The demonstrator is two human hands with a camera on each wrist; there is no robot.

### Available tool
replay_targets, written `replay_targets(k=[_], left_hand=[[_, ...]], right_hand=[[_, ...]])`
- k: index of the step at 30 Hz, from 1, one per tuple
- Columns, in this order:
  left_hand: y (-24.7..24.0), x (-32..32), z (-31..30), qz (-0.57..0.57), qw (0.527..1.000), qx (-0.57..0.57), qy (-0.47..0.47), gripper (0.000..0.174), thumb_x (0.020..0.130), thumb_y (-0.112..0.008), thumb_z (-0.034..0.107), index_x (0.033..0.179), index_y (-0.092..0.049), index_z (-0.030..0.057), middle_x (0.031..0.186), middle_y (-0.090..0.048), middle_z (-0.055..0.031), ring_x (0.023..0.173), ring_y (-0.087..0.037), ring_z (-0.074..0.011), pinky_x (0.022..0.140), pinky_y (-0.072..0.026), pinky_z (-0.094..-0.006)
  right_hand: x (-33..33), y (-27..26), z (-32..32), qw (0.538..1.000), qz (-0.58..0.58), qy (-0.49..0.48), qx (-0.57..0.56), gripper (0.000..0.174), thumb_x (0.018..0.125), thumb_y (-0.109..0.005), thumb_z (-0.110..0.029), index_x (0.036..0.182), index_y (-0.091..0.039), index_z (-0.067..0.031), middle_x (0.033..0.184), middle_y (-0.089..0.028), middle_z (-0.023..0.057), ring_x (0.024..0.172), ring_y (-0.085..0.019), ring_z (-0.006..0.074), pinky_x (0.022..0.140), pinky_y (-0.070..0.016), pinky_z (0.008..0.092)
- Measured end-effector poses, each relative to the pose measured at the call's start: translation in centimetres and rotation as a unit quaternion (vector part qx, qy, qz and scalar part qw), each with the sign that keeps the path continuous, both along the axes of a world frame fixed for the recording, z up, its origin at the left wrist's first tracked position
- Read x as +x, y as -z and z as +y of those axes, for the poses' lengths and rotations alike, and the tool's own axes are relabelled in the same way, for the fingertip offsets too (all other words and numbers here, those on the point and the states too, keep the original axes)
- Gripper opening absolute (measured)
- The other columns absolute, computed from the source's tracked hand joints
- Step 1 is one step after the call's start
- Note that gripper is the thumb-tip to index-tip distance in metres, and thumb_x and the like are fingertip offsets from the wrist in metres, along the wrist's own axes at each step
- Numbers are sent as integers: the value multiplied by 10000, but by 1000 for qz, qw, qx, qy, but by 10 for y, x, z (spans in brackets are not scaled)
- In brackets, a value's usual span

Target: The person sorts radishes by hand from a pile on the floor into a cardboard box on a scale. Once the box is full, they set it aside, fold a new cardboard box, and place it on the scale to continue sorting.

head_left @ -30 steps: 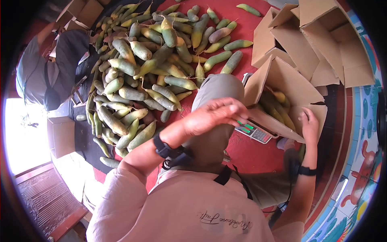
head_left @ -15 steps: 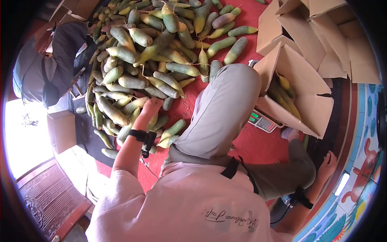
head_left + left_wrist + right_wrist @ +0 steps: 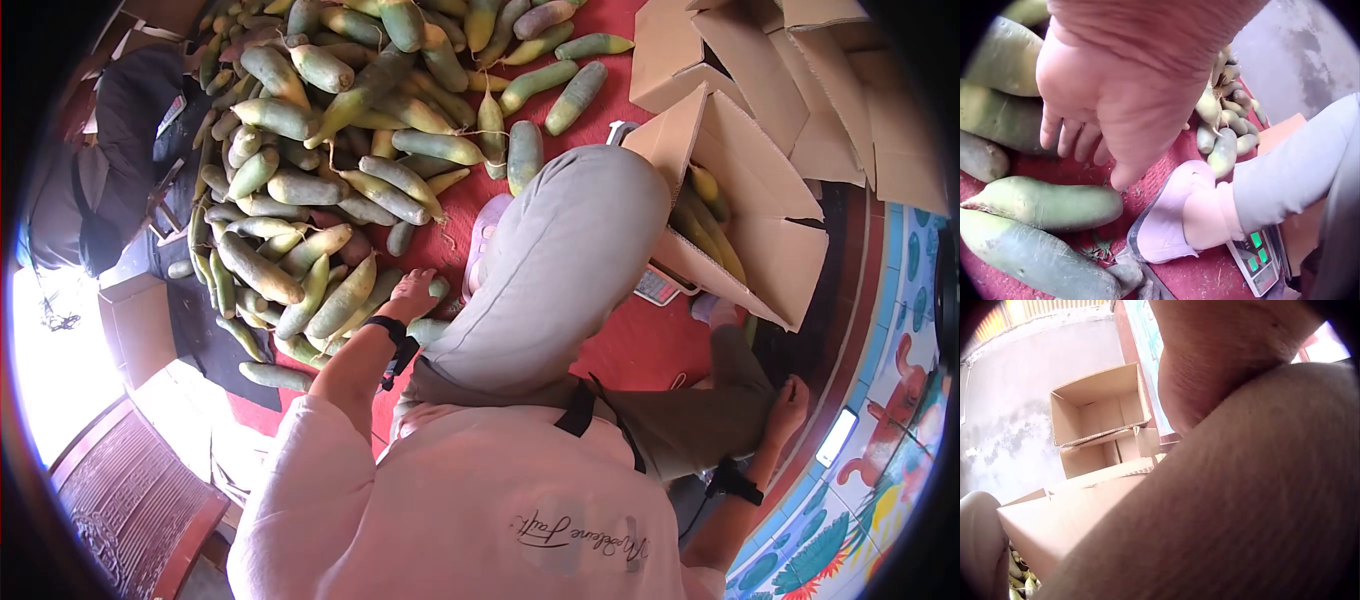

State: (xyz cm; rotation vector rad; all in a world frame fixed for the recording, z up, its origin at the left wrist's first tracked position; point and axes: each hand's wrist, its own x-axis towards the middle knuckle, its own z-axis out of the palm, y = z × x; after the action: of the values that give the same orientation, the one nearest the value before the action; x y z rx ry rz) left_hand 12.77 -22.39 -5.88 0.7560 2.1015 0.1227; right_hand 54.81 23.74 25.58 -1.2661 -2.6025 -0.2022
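Note:
Over the near right edge of the pile of green radishes (image 3: 390, 188), my left hand (image 3: 411, 292) hangs with nothing in its grasp. In the left wrist view its fingers point down, slightly bent, and the hand (image 3: 1119, 94) is above and beside a pale green radish (image 3: 1063, 205); a larger radish (image 3: 1038, 253) lies next to that one. My right hand (image 3: 790, 405) rests by my bent knee, fingers loosely bent and empty. The right wrist view shows part of that hand (image 3: 1216, 359) against the trouser leg, its fingers hidden.
An open cardboard box (image 3: 765, 265) holding several radishes stands on a scale (image 3: 656, 287) to the right of my raised knee. More empty boxes (image 3: 830, 90) are behind it. A wooden chair (image 3: 135, 495) is at lower left, and another person (image 3: 125, 140) sits at upper left.
My left hand has gone from over my knee to the pile, then slightly right and nearer to me. My right hand has left the box's flap and come down beside my knee.

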Motion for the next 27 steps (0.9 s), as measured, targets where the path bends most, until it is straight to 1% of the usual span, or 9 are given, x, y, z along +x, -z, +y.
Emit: replay_targets(k=[5,8,12,15,17,18,19,22,27], left_hand=[[8,10,25,-25,996,-60,58,539,747,-574,206,1257,-429,111,1242,-463,-148,1143,-475,-318,941,-413,-393],[7,15,32,52,990,-91,97,371,804,-524,146,1171,-471,122,1184,-475,-158,1076,-520,-313,851,-469,-374],[1,12,38,85,985,-110,99,327,828,-502,147,1151,-473,105,1173,-485,-164,1037,-540,-325,830,-477,-379],[3,9,30,71,990,-107,52,291,840,-494,168,1116,-474,77,1124,-517,-171,1007,-562,-312,810,-483,-384],[-4,3,27,10,993,-101,66,242,847,-484,169,1062,-473,57,1066,-543,-184,993,-578,-293,803,-485,-375],[-9,-1,22,6,995,-75,59,283,798,-571,188,1026,-463,61,1050,-556,-182,1011,-573,-290,811,-480,-381],[-15,-5,17,11,995,-75,60,283,798,-571,188,1026,-463,61,1050,-556,-182,1011,-573,-290,811,-480,-381],[-39,-25,7,40,996,4,-86,507,646,-725,195,1047,-442,67,1055,-551,-166,1005,-558,-335,833,-461,-411],[-115,-68,15,150,976,129,-89,476,636,-725,178,1030,-490,54,1009,-534,-154,969,-531,-330,837,-450,-399]], right_hand=[[0,2,-5,999,-13,20,-22,103,843,-541,-53,922,-597,-19,882,-601,130,812,-595,301,710,-475,366],[-3,2,-6,999,-20,19,-18,101,841,-541,-52,920,-598,-24,882,-600,130,812,-595,304,704,-474,366],[-13,0,-5,999,-29,30,-31,112,843,-549,-62,932,-609,-30,903,-616,129,831,-601,305,719,-476,370],[-19,0,-6,1000,-27,7,-11,99,838,-538,-43,916,-595,-22,866,-592,136,794,-590,313,688,-472,376],[-22,-1,-6,1000,-15,-18,-12,99,836,-534,-29,916,-591,-17,860,-587,144,788,-587,320,684,-473,379],[-23,-1,-7,1000,-10,-17,-12,99,836,-534,-29,916,-591,-17,860,-587,144,788,-587,320,684,-473,379],[-25,-1,-8,1000,-4,-16,-15,99,835,-532,-23,916,-589,-12,858,-585,147,787,-586,322,686,-472,379],[-25,-1,-8,1000,13,-10,-21,99,837,-526,-19,915,-585,-4,858,-583,153,786,-583,326,687,-471,378],[-28,-4,-9,999,47,1,-26,106,848,-511,-30,919,-579,10,856,-577,160,785,-580,330,687,-467,375]])
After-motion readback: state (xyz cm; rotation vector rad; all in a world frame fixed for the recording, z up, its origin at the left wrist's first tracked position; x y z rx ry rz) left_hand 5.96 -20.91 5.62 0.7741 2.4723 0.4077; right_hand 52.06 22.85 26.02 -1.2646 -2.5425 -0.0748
